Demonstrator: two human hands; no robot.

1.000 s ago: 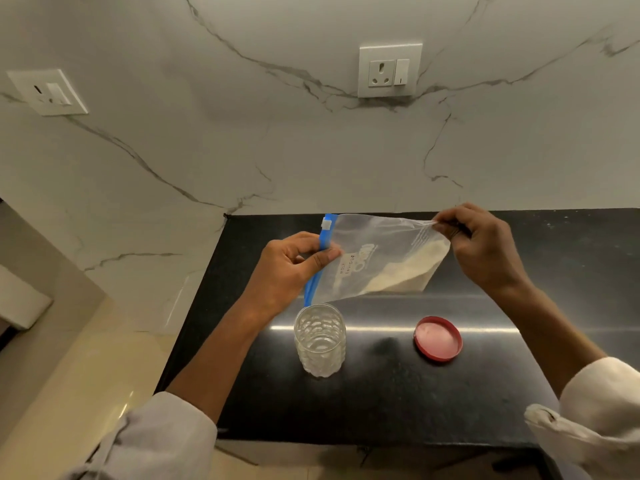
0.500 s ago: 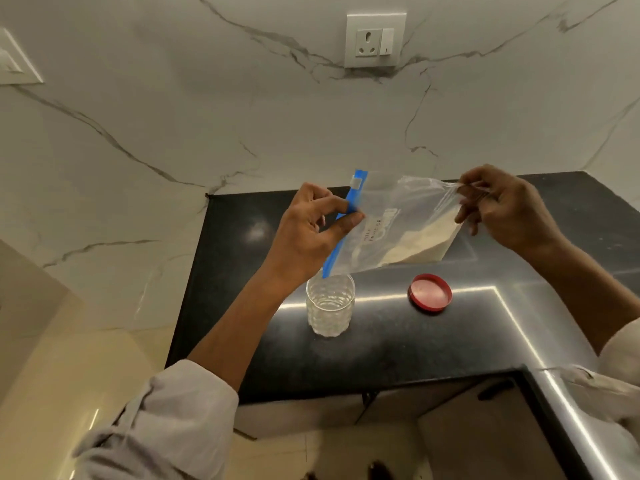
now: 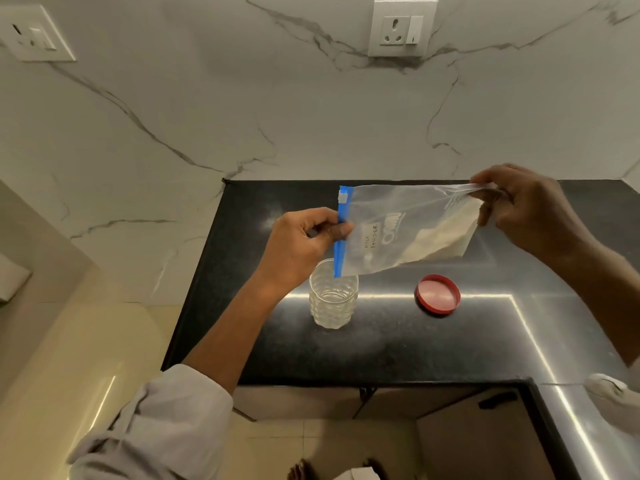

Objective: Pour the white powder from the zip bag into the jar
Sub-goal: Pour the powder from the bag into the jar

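A clear zip bag with a blue zip strip is held sideways in the air above the black counter. White powder lies in its lower right corner. My left hand pinches the blue zip strip at the bag's left end. My right hand grips the bag's upper right corner. The strip's lower end hangs just over the rim of a clear dimpled glass jar, which stands open on the counter. I see no powder inside the jar.
The jar's red lid lies flat on the black counter, right of the jar. A marble wall with two power sockets rises behind. The counter's front edge and an inner corner lie near me, with cabinet doors below.
The bag has stretched wider between my hands, with my right hand moving right. The zip end has dropped closer to the jar's rim. The camera view has shifted.
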